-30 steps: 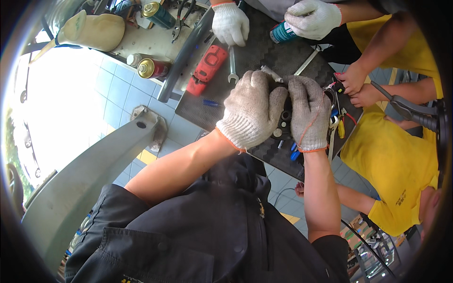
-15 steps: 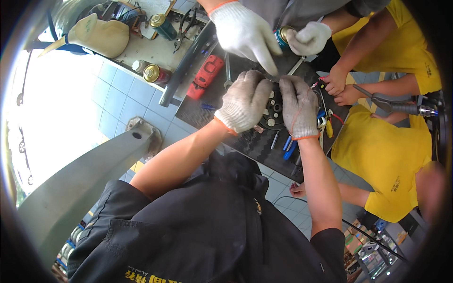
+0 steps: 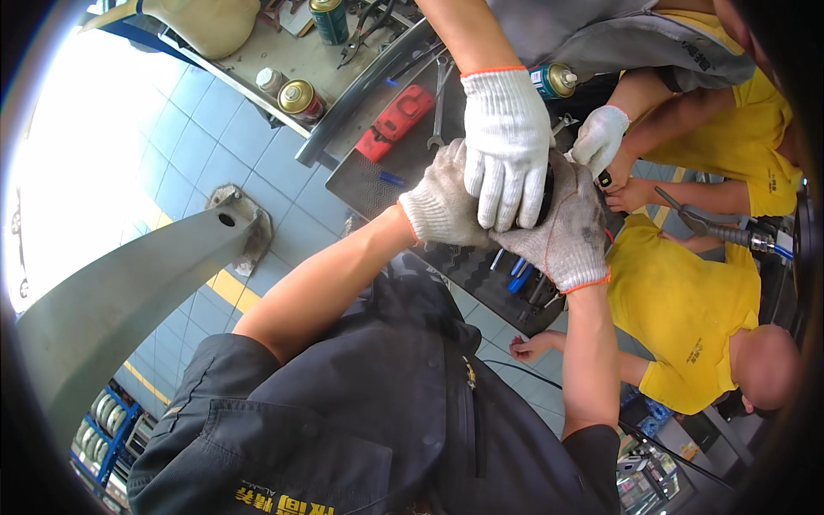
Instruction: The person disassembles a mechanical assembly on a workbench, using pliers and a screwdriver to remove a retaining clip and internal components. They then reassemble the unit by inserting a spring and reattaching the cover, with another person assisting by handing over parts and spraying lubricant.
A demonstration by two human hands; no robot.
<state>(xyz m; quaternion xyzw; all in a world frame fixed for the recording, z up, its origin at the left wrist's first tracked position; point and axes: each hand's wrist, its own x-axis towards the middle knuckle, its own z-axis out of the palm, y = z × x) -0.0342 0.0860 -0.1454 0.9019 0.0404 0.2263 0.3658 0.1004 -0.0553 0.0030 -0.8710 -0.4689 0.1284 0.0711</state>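
Note:
My left hand (image 3: 442,206), in a greyish knit glove, curls round the left side of a dark round part (image 3: 544,202) on the bench mat. On the other side my right hand (image 3: 566,232), in a stained glove, is closed on it, knuckles up. A co-worker's white-gloved hand (image 3: 508,159) reaches down across both my hands and covers most of the part and my left fingertips. Just right of my right fingers is the co-worker's other gloved hand (image 3: 601,140). Blue-handled tools (image 3: 521,275) lie on the mat below my hands.
A red case (image 3: 395,123) and a wrench (image 3: 439,107) lie on the dark bench (image 3: 360,178). A spray can (image 3: 554,80) is at its far side. At left stands a grey metal post (image 3: 137,279); people in yellow shirts (image 3: 678,318) are close on the right.
The co-worker's white-gloved hand has come down over my hands and the part. The spray can is out of the co-worker's other hand. My right hand has turned and shifted lower.

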